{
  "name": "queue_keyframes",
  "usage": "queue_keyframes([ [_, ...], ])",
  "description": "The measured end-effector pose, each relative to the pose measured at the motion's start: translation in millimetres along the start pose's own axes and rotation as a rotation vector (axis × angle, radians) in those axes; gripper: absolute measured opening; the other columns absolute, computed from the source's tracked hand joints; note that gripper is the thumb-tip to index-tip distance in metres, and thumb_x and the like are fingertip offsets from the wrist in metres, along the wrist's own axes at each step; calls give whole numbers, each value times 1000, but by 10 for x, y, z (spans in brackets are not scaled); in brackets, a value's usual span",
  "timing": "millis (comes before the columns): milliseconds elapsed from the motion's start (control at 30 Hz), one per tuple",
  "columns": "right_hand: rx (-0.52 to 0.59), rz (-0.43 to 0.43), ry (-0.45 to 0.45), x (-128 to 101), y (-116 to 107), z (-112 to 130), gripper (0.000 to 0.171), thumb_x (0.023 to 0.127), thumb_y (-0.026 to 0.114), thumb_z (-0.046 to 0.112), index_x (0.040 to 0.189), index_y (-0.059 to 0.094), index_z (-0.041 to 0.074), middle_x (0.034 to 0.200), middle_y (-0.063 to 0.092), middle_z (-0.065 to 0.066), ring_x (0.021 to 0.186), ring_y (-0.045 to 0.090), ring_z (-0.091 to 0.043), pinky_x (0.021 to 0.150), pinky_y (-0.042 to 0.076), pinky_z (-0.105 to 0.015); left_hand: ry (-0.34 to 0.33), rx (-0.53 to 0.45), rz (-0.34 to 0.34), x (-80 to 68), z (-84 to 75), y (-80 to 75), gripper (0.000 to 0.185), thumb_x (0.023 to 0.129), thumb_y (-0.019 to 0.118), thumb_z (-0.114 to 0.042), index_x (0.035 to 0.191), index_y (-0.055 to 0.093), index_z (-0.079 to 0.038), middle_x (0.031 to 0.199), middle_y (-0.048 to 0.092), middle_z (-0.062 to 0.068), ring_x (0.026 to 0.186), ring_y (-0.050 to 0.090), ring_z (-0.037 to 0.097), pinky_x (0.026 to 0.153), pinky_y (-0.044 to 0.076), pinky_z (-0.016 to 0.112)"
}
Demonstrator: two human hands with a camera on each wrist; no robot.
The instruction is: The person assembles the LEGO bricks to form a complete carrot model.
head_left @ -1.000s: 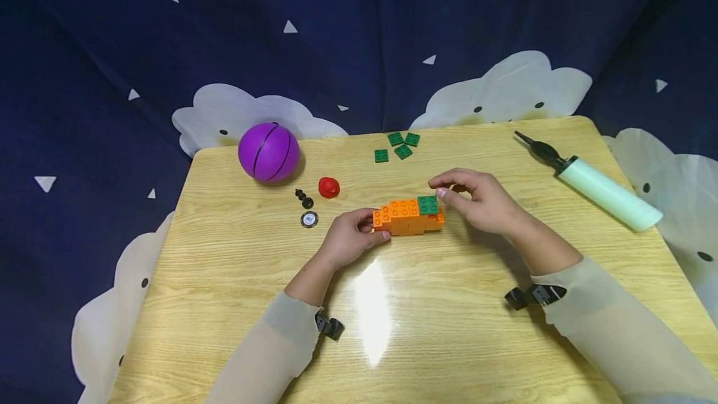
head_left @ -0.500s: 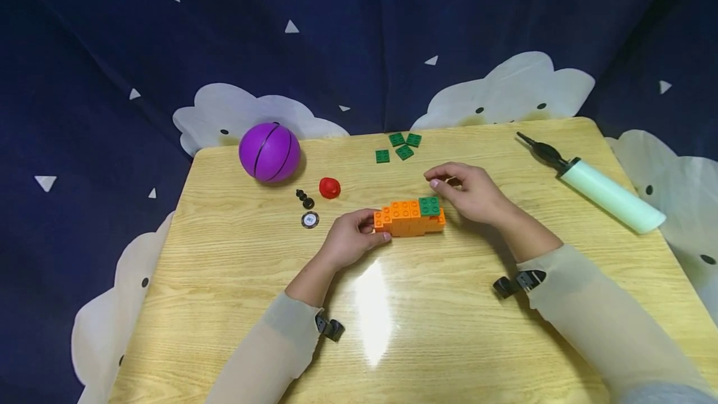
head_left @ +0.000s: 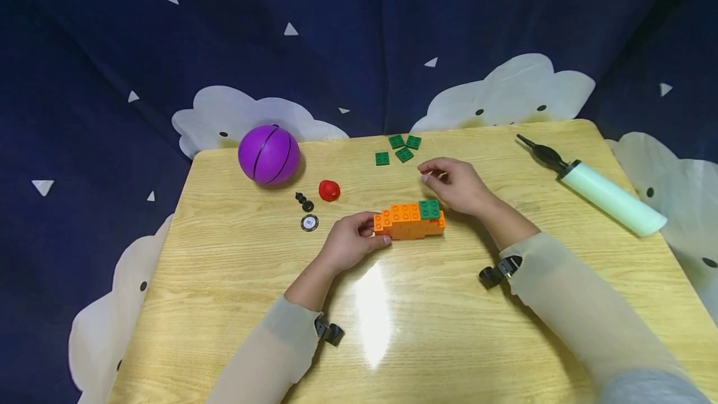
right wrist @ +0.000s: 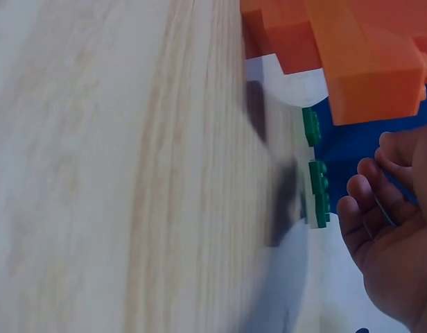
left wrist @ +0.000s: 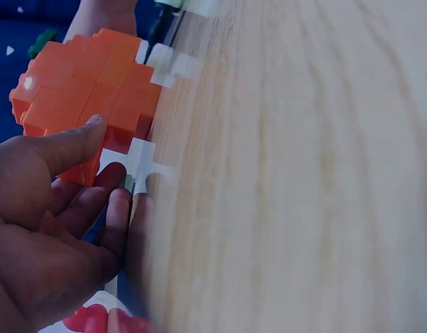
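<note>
My left hand (head_left: 349, 243) grips the left end of a stepped block of orange toy bricks (head_left: 406, 224), thumb on the near side. On the block's top right sits a green toy brick (head_left: 429, 208). Past the block's far right corner is my right hand (head_left: 460, 187), fingers loosely bent with nothing in them. Several loose green toy bricks (head_left: 404, 154) lie farther back, studs up. In the left wrist view the thumb (left wrist: 78, 142) lies against the orange wall. The right wrist view has the right hand (right wrist: 401, 222) apart from the orange bricks (right wrist: 369, 76).
To the left are a purple ball (head_left: 269, 154), a small red hat-shaped piece (head_left: 329, 191), a black chess-like piece (head_left: 305, 203) and a poker chip (head_left: 310, 222). A pale green hand pump (head_left: 611, 197) lies at the right. A dark curtain (head_left: 336, 30) hangs behind the table (head_left: 247, 329).
My right hand has moved left and back, away from the block's right end and closer to the loose green bricks. My left hand keeps its hold on the orange block.
</note>
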State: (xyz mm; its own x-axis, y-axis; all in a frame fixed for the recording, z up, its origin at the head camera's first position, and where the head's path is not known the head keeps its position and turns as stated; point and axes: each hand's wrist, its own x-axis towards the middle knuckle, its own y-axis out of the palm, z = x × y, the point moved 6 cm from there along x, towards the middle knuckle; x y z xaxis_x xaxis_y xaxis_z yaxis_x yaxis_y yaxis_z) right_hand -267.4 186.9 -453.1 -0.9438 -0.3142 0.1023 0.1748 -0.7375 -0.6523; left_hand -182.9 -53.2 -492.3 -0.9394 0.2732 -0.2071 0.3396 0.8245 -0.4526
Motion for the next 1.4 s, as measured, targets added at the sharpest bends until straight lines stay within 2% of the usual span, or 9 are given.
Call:
queue_keyframes([
  [267, -47, 10, 7, 157, 102, -40, 27, 103, 64, 19, 125, 70, 3, 111, 70, -10, 95, 62, -26, 87, 52, -43, -15, -4, 4, -18, 26, 6, 51, 86, 87, -30, 133, 70, -18, 118, 74, -4, 104, 67, 13, 94, 54, 37],
  [467, -97, 0, -6, 284, 139, -41, 28, 103, 65, 20, 125, 70, 3, 117, 69, -11, 98, 63, -27, 90, 52, -44, -11, -22, 3, -19, 32, 13, 51, 86, 87, -29, 132, 70, -17, 118, 74, -4, 103, 67, 12, 93, 55, 37],
  [767, -160, 32, -10, 474, 249, -107, 32, 102, 65, 21, 129, 68, 2, 127, 66, -15, 105, 64, -30, 94, 52, -46, 0, -28, 0, -5, 39, 23, 49, 86, 87, -28, 132, 71, -17, 117, 74, -4, 102, 68, 10, 91, 56, 33],
  [1033, -204, 41, -47, 602, 286, -103, 38, 101, 65, 19, 133, 67, -1, 130, 62, -21, 121, 57, -38, 107, 43, -52, 1, -25, -2, -15, 22, 9, 49, 86, 87, -27, 131, 71, -16, 119, 74, -3, 103, 69, 10, 91, 56, 33],
  [1300, -258, 42, -29, 673, 316, -149, 37, 100, 65, 21, 131, 69, 1, 126, 58, -21, 117, 53, -39, 104, 42, -52, 5, -23, -4, -7, 28, 14, 49, 86, 87, -28, 131, 71, -16, 118, 74, -3, 103, 69, 10, 91, 56, 32],
  [1400, -261, 49, -17, 685, 330, -151, 34, 99, 67, 21, 126, 72, 2, 125, 57, -20, 117, 53, -39, 104, 42, -52, 5, -18, -5, -5, 37, 12, 49, 86, 87, -28, 131, 71, -16, 117, 74, -3, 103, 69, 9, 91, 56, 32],
])
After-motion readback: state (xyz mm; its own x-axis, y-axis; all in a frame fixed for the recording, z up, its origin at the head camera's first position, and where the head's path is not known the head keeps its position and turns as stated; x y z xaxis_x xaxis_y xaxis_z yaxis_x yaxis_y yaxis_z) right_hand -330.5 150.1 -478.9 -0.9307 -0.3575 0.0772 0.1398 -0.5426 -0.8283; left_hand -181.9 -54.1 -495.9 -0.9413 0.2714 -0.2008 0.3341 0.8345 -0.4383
